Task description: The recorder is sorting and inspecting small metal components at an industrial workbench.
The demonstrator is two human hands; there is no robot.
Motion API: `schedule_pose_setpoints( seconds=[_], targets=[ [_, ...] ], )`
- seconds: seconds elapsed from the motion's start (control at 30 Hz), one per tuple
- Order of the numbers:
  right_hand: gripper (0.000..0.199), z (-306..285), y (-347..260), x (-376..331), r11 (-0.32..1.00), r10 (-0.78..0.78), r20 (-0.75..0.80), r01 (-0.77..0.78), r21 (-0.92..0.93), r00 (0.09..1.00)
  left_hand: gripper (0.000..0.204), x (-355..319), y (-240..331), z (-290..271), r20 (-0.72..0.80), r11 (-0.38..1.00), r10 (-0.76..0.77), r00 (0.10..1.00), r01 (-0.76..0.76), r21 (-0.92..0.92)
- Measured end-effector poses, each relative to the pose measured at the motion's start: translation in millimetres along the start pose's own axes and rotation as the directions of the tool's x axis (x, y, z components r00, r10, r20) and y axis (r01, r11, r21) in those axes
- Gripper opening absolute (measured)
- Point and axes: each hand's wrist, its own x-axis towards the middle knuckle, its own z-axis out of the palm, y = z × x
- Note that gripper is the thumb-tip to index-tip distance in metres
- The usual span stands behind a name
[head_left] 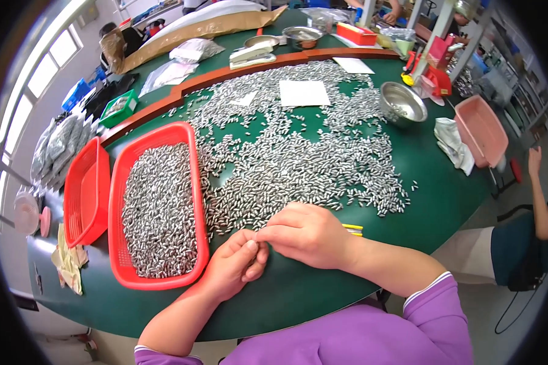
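My left hand (236, 263) is closed, its fingers curled in and the thumb laid over them. Against its fingertips, my right hand (307, 236) pinches with thumb and forefinger. Whatever sits between the two hands is hidden or too small to make out. Just beyond them spreads a wide layer of small silvery, bullet-shaped metal pieces (298, 164) on the green tabletop (323, 292). To the left of my left hand stands a red plastic basket (196, 201) filled with many of the same pieces. A small yellow-edged object (352, 229) lies partly behind my right forearm.
An empty red basket (82, 201) leans beside the full one. White cards (304, 93) lie on the metal pieces. A steel bowl (403, 103), a white cloth (453, 145) and a pink tub (481, 131) are at right. Wooden edging (237, 75) crosses the back; other people are nearby.
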Motion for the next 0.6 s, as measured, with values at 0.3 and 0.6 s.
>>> schedule_pose_setpoints(
  seconds=[0.3,0.6],
  targets=[
    [0.032,-0.5,1.5,-3.2,0.999,-0.036,-0.023,0.036,-0.018,0.999,0.014,-0.3,0.3,1.4,-0.069,0.999,-0.014,0.998,0.016,0.031],
    [0.028,2.7,2.7,-6.2,0.998,-0.033,-0.018,0.032,-0.047,0.999,0.016,2.1,-0.9,-1.8,-0.079,0.999,0.010,0.997,-0.007,0.043]
  ],
)
